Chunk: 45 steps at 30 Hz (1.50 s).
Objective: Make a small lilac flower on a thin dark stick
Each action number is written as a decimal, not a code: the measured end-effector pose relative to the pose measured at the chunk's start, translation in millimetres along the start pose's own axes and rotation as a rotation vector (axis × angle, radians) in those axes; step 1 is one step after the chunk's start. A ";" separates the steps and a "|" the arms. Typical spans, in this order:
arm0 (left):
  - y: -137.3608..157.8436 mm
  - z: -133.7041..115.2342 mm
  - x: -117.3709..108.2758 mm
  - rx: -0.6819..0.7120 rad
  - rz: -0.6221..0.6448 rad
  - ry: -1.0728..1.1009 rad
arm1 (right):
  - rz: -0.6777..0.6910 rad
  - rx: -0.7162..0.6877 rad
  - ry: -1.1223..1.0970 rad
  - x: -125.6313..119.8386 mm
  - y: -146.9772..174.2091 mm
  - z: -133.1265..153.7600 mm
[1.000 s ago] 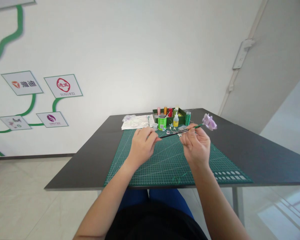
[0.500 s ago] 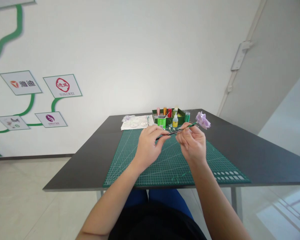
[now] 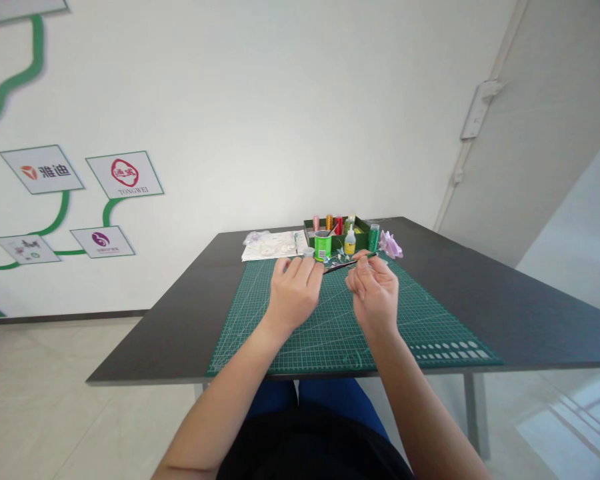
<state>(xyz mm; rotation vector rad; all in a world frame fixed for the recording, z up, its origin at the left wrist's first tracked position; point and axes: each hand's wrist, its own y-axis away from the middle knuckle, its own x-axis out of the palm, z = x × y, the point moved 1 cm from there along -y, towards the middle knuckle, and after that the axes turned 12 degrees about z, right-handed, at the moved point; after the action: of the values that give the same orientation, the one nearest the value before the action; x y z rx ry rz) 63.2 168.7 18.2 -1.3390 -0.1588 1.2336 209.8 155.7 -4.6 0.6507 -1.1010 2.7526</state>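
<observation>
A lilac artificial flower (image 3: pixel 391 245) sits at the right end of a thin stem, green near the bloom. My right hand (image 3: pixel 374 287) pinches this stem just below the flower, fingers curled in. The dark lower part of the stem (image 3: pixel 339 267) slants down and left across the gap between my hands. My left hand (image 3: pixel 296 287) is closed at its left end; its fingertips are partly hidden behind the back of the hand. Both hands are raised over a green cutting mat (image 3: pixel 325 347).
A green can (image 3: pixel 323 245) and a yellow-labelled glue bottle (image 3: pixel 350 241) stand behind my hands. Near them are a dark green box (image 3: pixel 362 239) with several thread spools, a green spool (image 3: pixel 374 237) and white sheets (image 3: pixel 270 247). Green thread scraps (image 3: pixel 355 359) lie near the front edge.
The flower and my right hand have moved left and slightly down. My left hand has turned so its back faces me more, and its fingers show less.
</observation>
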 end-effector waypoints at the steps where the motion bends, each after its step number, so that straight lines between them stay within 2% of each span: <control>1: 2.6 -0.2 3.8 -0.025 -0.017 0.020 | -0.019 0.000 -0.016 0.1 0.0 -0.8; 6: 16.5 8.1 18.2 -0.111 -0.046 0.166 | -0.066 0.033 -0.062 -6.5 -3.6 -1.6; 10: 19.1 15.4 18.3 -0.169 -0.058 0.246 | -0.080 0.040 -0.046 -10.0 -5.3 -0.9; 17: 4.7 -0.6 7.2 -0.022 -0.026 0.146 | -0.079 0.001 -0.005 2.7 -0.9 -0.8; 20: 2.5 -3.6 4.8 -0.038 -0.006 0.157 | -0.079 -0.012 0.031 5.9 0.1 1.0; 24: 2.1 -0.2 3.2 -0.103 0.029 0.301 | -0.049 -0.023 0.089 6.1 1.3 3.3; 27: -0.1 2.9 0.6 -0.095 0.061 0.341 | -0.040 -0.024 0.120 4.8 2.0 3.1; 33: -3.4 2.5 -5.5 -0.005 0.134 0.216 | -0.063 -0.022 0.084 5.3 2.0 -0.3; 39: 5.3 -7.5 -5.7 -0.070 -0.013 -0.015 | -0.119 -0.021 0.019 12.2 2.9 -4.4; 45: 16.7 -5.8 -2.1 -0.065 -0.052 -0.053 | -0.152 -0.011 -0.006 10.9 -0.1 -3.8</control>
<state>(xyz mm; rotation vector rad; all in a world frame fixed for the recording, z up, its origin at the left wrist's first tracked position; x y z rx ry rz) 56.8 159.4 4.4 -1.3506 -0.2714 1.2292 198.6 157.7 -2.3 0.7099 -1.0210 2.6166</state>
